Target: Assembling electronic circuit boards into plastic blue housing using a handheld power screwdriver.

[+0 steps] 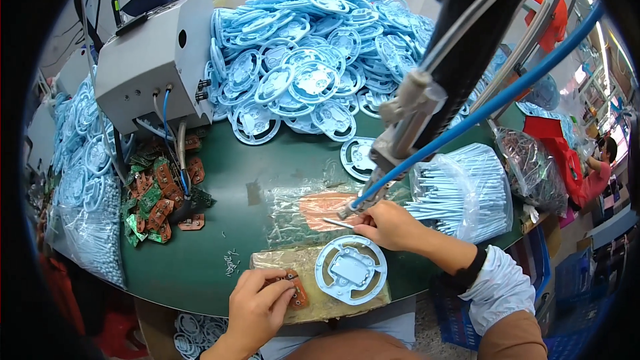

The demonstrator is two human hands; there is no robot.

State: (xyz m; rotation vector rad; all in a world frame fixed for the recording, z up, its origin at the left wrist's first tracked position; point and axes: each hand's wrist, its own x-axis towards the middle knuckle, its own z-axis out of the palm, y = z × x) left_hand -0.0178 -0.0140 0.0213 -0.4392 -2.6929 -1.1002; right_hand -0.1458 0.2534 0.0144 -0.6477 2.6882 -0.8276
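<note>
Near the front edge, my left hand (255,307) has thumb and fingers closed on a small orange-brown circuit board (298,291), partly hidden by the fingers. The board is on a worn, film-covered block (283,260). Just right of it, a round light-blue plastic part (352,272) with cut-outs lies on the same block. Beyond that part, my right hand (387,227) is closed around a thin grey rod (337,223) that points left. The rod is beside the lower tip of a metal tool head (400,123) hanging from above with a blue hose.
A large heap of light-blue round parts (307,73) fills the back. At left are a grey machine box (157,60), a pile of circuit boards (160,200) and bagged parts (87,227). A bag of light-blue sticks (460,193) lies right. Another person (593,177) sits far right.
</note>
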